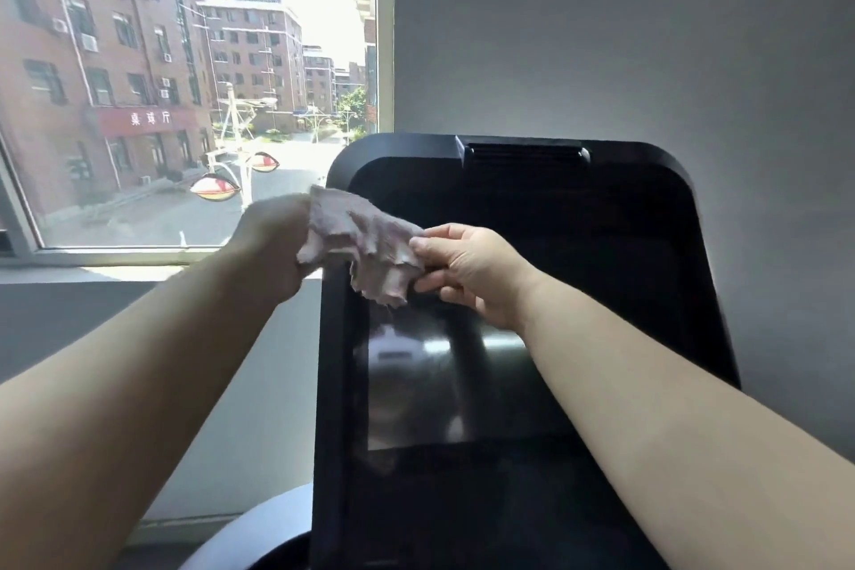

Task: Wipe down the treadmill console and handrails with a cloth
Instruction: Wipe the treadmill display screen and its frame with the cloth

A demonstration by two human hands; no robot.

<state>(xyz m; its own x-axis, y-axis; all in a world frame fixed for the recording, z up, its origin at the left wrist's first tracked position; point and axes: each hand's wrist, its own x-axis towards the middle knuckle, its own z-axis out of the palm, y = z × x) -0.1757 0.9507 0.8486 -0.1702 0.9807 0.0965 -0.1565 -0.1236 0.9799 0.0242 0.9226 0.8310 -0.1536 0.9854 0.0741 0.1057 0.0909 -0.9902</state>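
Note:
The black treadmill console (601, 245) rises in front of me, with a glossy screen (444, 384) in its lower half. A crumpled pale pink cloth (365, 245) hangs over the console's upper left edge. My left hand (273, 245) grips the cloth's left end beside the console's edge. My right hand (467, 268) pinches the cloth's right end in front of the dark panel just above the screen. No handrail shows clearly.
A large window (185, 83) at the left looks onto a street and brick buildings. Its sill (92, 259) runs below it. A grey wall (624, 37) stands behind the console. A rounded pale part (259, 518) shows at the bottom left of the console.

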